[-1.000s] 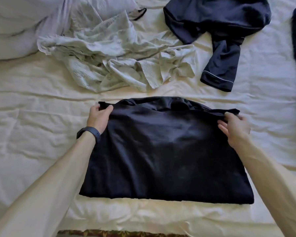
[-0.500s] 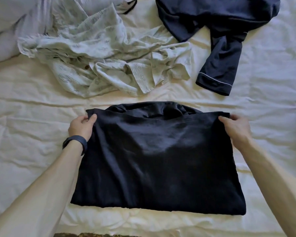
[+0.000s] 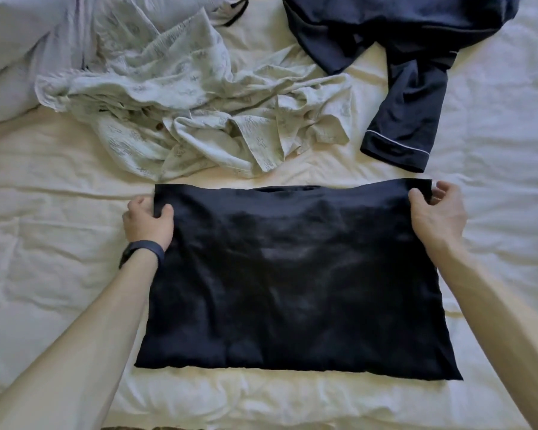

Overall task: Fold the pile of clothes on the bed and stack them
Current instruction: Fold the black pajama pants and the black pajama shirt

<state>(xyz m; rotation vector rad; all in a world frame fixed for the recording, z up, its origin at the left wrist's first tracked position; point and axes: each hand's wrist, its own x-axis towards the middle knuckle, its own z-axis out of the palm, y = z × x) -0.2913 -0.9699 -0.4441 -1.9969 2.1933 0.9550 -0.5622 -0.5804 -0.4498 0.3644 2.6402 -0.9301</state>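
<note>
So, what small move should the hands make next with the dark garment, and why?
Probably fold the far edge over to the near edge, halving it: the left hand and right hand each grip a far corner of the dark garment, which lies flat on the bed.

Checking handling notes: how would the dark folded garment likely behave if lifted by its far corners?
Probably floppy: the dark garment dips between the left hand and right hand. Its faint sheen suggests slippery fabric, so folds may slide.

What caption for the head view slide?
The left hand and right hand pinch the far corners of a dark garment flat on the bed; crumpled pale shirt and navy top lie beyond.
</note>
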